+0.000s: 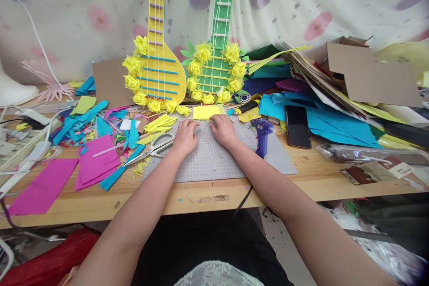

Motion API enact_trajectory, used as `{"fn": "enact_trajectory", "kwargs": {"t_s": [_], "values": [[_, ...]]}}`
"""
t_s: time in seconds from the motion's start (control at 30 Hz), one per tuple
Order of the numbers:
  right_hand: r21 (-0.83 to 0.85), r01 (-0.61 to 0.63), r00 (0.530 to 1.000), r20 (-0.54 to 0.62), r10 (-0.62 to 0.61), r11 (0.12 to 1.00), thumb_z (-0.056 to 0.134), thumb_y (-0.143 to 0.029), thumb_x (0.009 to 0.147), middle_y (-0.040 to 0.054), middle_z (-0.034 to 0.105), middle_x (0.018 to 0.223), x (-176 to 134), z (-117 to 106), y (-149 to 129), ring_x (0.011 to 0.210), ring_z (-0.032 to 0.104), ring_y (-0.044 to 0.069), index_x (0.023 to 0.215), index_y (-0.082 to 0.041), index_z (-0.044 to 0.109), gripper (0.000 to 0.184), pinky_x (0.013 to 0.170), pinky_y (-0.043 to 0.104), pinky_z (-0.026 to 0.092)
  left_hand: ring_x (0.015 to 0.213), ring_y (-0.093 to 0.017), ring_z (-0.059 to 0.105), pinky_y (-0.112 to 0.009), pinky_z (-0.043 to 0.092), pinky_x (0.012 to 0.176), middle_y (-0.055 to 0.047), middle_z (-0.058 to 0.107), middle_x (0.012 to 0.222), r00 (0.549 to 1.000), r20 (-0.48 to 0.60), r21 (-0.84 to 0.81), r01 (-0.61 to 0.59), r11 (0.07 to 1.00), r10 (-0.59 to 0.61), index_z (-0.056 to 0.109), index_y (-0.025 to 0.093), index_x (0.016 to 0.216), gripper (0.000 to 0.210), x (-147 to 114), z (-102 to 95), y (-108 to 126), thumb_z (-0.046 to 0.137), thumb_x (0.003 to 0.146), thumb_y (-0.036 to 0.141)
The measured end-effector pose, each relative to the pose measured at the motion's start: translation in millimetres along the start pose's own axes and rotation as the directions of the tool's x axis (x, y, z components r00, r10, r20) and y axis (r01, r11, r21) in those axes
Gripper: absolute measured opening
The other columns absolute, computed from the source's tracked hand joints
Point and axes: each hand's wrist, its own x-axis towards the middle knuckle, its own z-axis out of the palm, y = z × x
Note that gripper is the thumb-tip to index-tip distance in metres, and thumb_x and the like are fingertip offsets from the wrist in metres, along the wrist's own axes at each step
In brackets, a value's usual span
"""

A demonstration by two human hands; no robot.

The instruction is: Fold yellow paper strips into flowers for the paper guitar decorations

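My left hand (186,136) rests on the grey cutting mat (211,161), fingers loosely bent and thumb apart, by the lower left corner of a folded piece of yellow paper (205,112). My right hand (222,129) lies at the paper's lower right edge, its fingertips touching it and its thumb apart from them. Scissors (150,149) with pale handles lie partly open just left of my left hand. A blue hot glue gun (262,136) stands on the mat to the right of my right hand.
A yellow paper-covered guitar shape (162,76) and a green one (217,73), both with yellow paper flowers, lean at the back. Magenta paper (45,185) and scraps cover the left. A phone (298,126), blue paper (342,120) and stacked cardboard (372,73) are on the right.
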Motion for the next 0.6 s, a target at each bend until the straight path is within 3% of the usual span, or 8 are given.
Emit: {"fn": "enact_trajectory", "kwargs": {"t_s": [0.17, 0.37, 0.6], "values": [[-0.010, -0.065, 0.998, -0.003, 0.065, 0.998, 0.043, -0.014, 0.081, 0.0153, 0.059, 0.117, 3, 3, 5, 0.114, 0.046, 0.027, 0.109, -0.011, 0.060, 0.033, 0.100, 0.040, 0.033, 0.108, -0.027, 0.048, -0.042, 0.040, 0.098, -0.011, 0.056, 0.108, 0.992, -0.066, 0.034, 0.108, 0.994, -0.105, 0.061, 0.018, 0.100, 0.039, 1, 0.4, -4, 0.047, 0.067, 0.003], [-0.071, -0.132, 0.990, 0.040, 0.135, 0.989, 0.042, -0.010, 0.080, 0.0151, 0.060, 0.114, 4, 1, 9, 0.107, 0.050, 0.027, 0.116, -0.012, 0.056, 0.039, 0.094, 0.040, 0.035, 0.109, -0.030, 0.046, -0.043, 0.039, 0.095, -0.015, 0.055, 0.112, 0.946, -0.079, 0.184, 0.324, 0.928, -0.315, 0.060, 0.016, 0.108, 0.039, 2, -6.1, -7, 0.048, 0.072, 0.011], [-0.068, -0.118, 0.992, 0.031, 0.120, 0.991, 0.038, -0.008, 0.080, 0.0106, 0.066, 0.100, 4, -3, 10, 0.094, 0.050, 0.025, 0.101, -0.015, 0.061, 0.033, 0.085, 0.039, 0.036, 0.109, -0.029, 0.043, -0.040, 0.038, 0.094, -0.015, 0.052, 0.112, 0.936, -0.075, 0.263, 0.352, 0.898, -0.345, 0.059, 0.016, 0.112, 0.044, 3, -12.9, -9, 0.044, 0.072, 0.004]]}}
